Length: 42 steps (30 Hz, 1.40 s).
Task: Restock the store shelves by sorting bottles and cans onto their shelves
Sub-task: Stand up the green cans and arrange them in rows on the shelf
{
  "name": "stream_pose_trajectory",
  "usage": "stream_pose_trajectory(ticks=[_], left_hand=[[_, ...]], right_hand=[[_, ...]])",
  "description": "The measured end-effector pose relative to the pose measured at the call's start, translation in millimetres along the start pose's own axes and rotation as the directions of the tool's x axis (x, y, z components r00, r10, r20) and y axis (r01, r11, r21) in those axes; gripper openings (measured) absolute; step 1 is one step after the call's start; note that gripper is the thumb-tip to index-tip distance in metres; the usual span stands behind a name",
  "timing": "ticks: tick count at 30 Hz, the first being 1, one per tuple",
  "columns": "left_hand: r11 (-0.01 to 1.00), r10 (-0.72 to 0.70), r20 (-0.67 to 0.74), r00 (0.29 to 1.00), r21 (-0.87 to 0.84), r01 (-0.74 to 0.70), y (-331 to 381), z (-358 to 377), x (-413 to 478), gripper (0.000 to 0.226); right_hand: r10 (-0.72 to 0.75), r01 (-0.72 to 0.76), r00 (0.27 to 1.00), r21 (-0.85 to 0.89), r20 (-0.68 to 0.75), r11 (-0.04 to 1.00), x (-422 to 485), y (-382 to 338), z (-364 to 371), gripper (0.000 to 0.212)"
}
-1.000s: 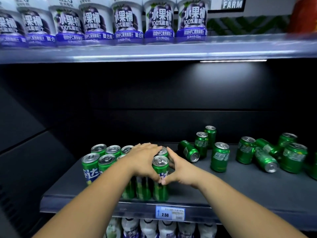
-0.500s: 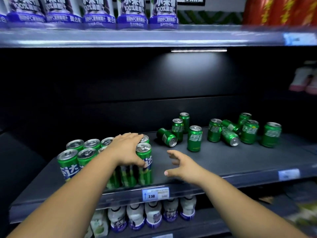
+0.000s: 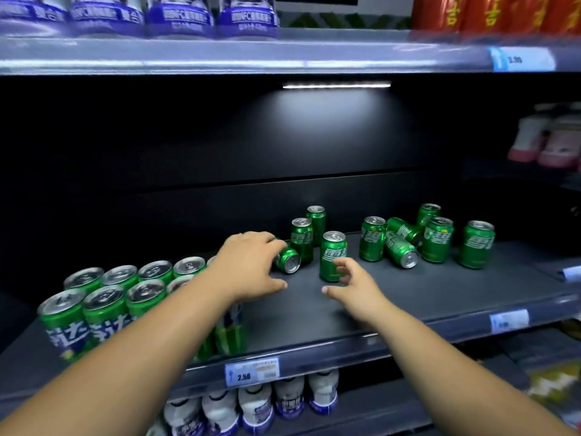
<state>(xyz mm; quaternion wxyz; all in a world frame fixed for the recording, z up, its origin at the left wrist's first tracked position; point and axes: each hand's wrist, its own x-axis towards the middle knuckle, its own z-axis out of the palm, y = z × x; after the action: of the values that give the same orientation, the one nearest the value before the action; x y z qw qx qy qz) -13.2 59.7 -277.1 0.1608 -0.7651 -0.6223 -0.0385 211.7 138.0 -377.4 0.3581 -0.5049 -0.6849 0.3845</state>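
Left hand (image 3: 251,267) hovers over the middle shelf (image 3: 408,297), fingers spread and curved, not closed on anything. Its fingertips sit on or just above a tipped can (image 3: 287,261) lying on its side, top facing the camera; real contact cannot be told. Thumb points right, low over the bare shelf.

Right hand (image 3: 353,286) is open too, fingers loosely curled, holding nothing. Just beyond its fingertips stands an upright can (image 3: 333,256); the fingers are at its lower side, touching or a hair off, cannot tell. The two hands are near each other, a gap of shelf between the thumbs.

Behind the tipped can, past the left fingers, stand two cans (image 3: 306,234), one behind the other. Further right of the right hand, well apart from it, is a loose cluster (image 3: 405,239): several upright cans and two lying down between them. One lone can (image 3: 476,243) stands at the far right of that group.

Under and left of the left forearm, neat rows (image 3: 107,297) of taller green cans stand packed together at the shelf front. The arm hides part of them.

Price tag (image 3: 251,371) on the shelf edge sits below the left wrist. White bottles (image 3: 257,404) line the shelf beneath. Above, purple bottles (image 3: 176,14) and red cans (image 3: 490,11) sit on the top shelf, blurred.
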Motion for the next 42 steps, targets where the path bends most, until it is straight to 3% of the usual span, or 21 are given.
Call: stream_pose_trajectory(ticks=[3, 8, 12, 16, 18, 22, 28, 32, 38, 42], left_hand=[[0.997, -0.059, 0.049, 0.997, -0.043, 0.061, 29.0, 24.7, 30.3, 0.072], [0.934, -0.277, 0.181, 0.944, -0.180, 0.309, 53.1, 66.3, 75.1, 0.071], [0.827, -0.420, 0.177, 0.890, -0.328, 0.456, 42.7, 91.4, 107.6, 0.069], [0.754, -0.489, 0.161, 0.857, -0.417, 0.508, 34.3, 103.3, 144.8, 0.074], [0.727, -0.515, 0.157, 0.843, -0.442, 0.526, 31.7, 104.5, 166.2, 0.077], [0.677, -0.499, 0.174, 0.849, -0.534, 0.507, 22.7, 108.8, 199.3, 0.093], [0.668, -0.503, 0.197, 0.842, -0.529, 0.523, 14.5, 113.3, 211.2, 0.081], [0.655, -0.463, 0.247, 0.851, -0.552, 0.516, 23.9, 109.0, 206.3, 0.081], [0.557, -0.452, 0.317, 0.834, -0.630, 0.541, 42.2, 98.7, 190.1, 0.083], [0.559, -0.419, 0.295, 0.859, -0.662, 0.500, 53.5, 93.6, 171.4, 0.086]], right_hand=[[-0.010, 0.010, 1.000, -0.046, -0.020, 0.999, 29.0, 7.2, -9.9, 0.060], [-0.123, 0.104, 0.986, -0.152, -0.117, 0.983, 74.9, 13.6, -28.0, 0.067], [-0.166, 0.160, 0.986, -0.160, -0.022, 0.974, 106.6, 19.4, -32.2, 0.085], [-0.231, 0.242, 0.970, -0.180, 0.079, 0.954, 133.0, 26.5, -38.0, 0.063], [-0.236, 0.248, 0.968, -0.187, 0.087, 0.950, 142.3, 31.1, -47.8, 0.064], [-0.181, 0.207, 0.976, -0.237, 0.124, 0.949, 161.0, 41.2, -72.6, 0.081], [-0.162, 0.209, 0.966, -0.245, 0.199, 0.947, 178.8, 47.3, -81.3, 0.078], [-0.151, 0.211, 0.959, -0.251, 0.239, 0.945, 185.2, 42.5, -81.2, 0.074], [-0.149, 0.230, 0.937, -0.238, 0.315, 0.944, 175.1, 34.0, -89.0, 0.073], [-0.157, 0.244, 0.931, -0.239, 0.330, 0.940, 158.3, 30.2, -89.4, 0.070]])
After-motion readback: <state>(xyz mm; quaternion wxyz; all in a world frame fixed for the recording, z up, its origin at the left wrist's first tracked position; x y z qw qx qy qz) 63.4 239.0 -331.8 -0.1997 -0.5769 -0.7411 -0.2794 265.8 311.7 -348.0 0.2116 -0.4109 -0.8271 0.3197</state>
